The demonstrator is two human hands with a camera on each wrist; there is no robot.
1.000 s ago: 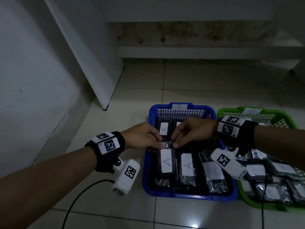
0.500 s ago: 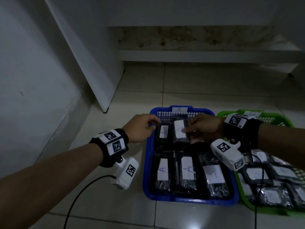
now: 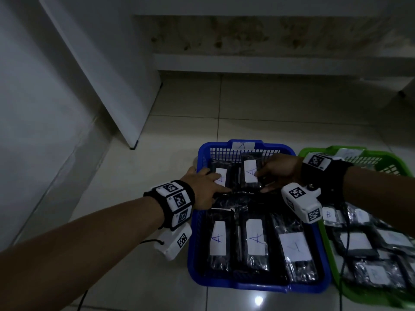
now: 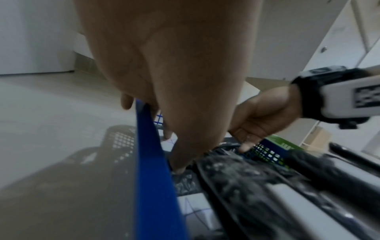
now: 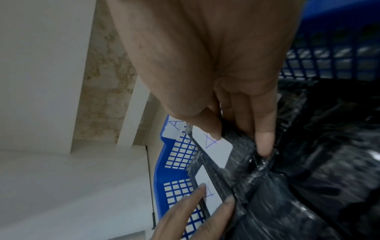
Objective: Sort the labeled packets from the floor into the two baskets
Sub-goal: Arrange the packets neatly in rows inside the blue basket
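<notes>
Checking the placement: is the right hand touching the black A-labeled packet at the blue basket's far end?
Touching. The right wrist view shows the right hand pinching the black A-labeled packet, thumb on its white label.

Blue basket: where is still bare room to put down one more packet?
Hardly any. The blue basket is crowded: packets fill the front row, and both hands work the back row. A dark strip between the rows may be bare. The tiled floor left of it is free.
</notes>
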